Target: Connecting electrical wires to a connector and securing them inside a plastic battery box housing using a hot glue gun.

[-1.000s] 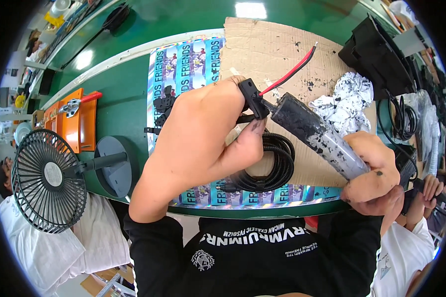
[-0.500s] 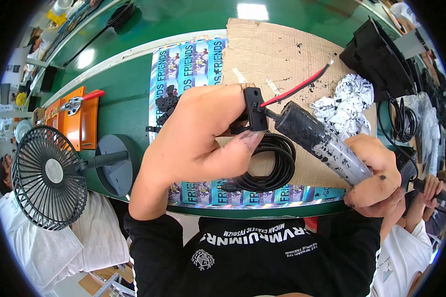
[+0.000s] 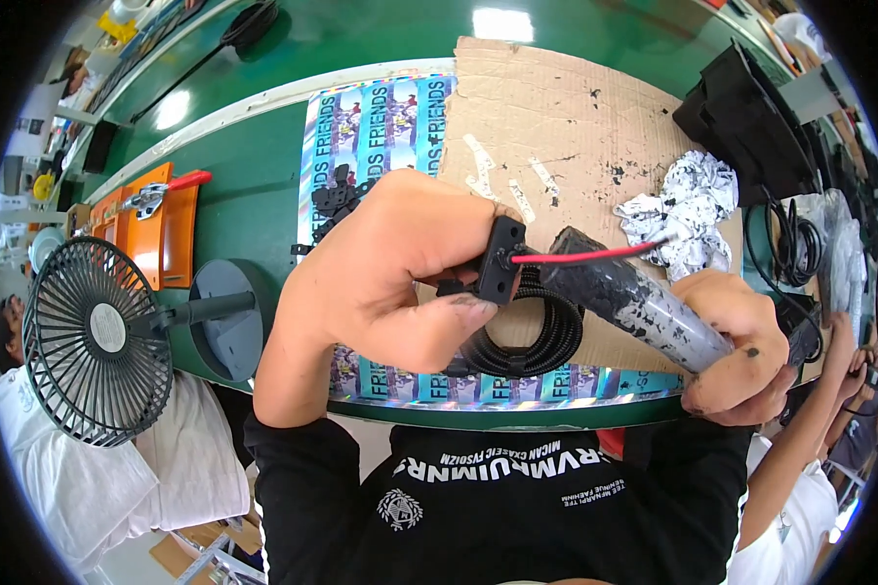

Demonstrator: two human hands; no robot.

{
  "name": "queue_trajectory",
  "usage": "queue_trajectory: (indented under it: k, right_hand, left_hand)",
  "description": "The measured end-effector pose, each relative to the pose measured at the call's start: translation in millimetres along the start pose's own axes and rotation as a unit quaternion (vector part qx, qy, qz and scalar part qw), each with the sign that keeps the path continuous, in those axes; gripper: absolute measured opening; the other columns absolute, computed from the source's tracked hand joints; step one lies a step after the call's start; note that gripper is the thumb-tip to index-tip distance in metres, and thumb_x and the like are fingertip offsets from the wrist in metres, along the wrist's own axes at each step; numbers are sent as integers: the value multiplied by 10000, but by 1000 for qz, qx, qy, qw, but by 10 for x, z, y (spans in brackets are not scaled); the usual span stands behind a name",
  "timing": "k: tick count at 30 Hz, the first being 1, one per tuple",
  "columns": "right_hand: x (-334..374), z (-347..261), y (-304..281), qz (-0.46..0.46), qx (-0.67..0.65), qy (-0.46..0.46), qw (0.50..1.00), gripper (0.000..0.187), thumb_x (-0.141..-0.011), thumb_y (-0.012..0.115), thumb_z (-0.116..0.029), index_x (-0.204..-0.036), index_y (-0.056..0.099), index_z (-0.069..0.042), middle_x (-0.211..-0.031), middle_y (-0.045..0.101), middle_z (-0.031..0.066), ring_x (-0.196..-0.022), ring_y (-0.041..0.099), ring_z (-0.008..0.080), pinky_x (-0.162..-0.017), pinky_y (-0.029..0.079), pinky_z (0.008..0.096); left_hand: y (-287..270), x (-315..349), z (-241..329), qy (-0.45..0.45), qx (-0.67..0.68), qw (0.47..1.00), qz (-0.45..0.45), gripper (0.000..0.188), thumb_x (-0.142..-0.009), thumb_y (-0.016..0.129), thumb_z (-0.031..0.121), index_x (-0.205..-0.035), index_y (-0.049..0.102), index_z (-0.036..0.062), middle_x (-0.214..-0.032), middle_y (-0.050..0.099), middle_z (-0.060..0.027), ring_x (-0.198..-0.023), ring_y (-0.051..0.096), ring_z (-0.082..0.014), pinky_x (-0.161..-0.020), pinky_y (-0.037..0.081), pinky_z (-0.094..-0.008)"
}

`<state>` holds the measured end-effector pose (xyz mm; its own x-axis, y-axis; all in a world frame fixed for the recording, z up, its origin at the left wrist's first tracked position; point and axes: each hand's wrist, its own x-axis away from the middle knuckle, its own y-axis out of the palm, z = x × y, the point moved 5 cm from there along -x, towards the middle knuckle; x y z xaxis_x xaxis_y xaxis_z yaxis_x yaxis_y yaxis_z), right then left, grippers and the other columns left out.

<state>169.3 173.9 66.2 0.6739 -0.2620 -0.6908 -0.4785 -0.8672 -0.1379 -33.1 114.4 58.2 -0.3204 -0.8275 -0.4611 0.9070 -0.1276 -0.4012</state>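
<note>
Two closed grips (image 3: pixel 390 278) (image 3: pixel 738 331): block (image 3: pixel 496 277), tube (image 3: pixel 644 305)

Two bare hands (image 3: pixel 390 278) belong to one wearer (image 3: pixel 498 517) | one tube (image 3: pixel 644 307) | one block (image 3: pixel 500 258) | one red wire (image 3: pixel 583 258) | one ribbed coil (image 3: pixel 558 349) | one cardboard sheet (image 3: pixel 556 107) | one crumpled wad (image 3: pixel 688 200) | one desk fan (image 3: pixel 105 329)

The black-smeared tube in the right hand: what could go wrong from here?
The red wire crosses the dark end of the black-smeared tube in this view, so it might get smeared. The coiled black cable appears below that end; drips, if any, could land there. The right hand has a dark spot, so residue might spread to whatever it touches.
</note>
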Motion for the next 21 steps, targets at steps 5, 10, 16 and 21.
queue_trajectory:
  k: [5, 10, 16, 21]
  right_hand:
    - [-56, 100, -66, -58, -85, -4, 995, 671, -981, 180, -439, -599, 601, -82, -492, 414, 88, -334, 378, 168, -319, 255, 281]
    - [-41, 80, -134, -39, -106, 32, 993, 657, -973, 176, -388, -518, 547, -93, -464, 425, 117, -325, 403, 176, -306, 281, 288]
    - [9, 193, -170, -5, -171, 62, 983, 672, -965, 166, -361, -474, 547, -104, -505, 501, 161, -334, 432, 216, -324, 301, 292]
    - [190, 221, -362, 30, -103, 79, 991, 676, -962, 156, -346, -483, 561, -93, -567, 557, 215, -363, 463, 230, -346, 333, 299]
  left_hand:
    - [47, 35, 40, 3, 57, 998, -35, 120, -624, 582, 113, -615, 494, 32, -527, 429, -67, -436, 434, -250, -418, 326, -316]
    - [84, 42, 74, 1, 32, 996, -78, 395, -599, 532, 349, -696, 578, -31, -552, 511, -86, -428, 502, -255, -426, 360, -316]
    - [149, 40, 77, 7, 96, 991, -94, 372, -620, 538, 336, -672, 543, -32, -522, 434, -65, -406, 440, -259, -407, 313, -334]
    - [165, -6, 77, 36, 106, 986, -127, 316, -632, 555, 296, -656, 520, -17, -532, 437, -63, -419, 449, -258, -403, 311, -334]
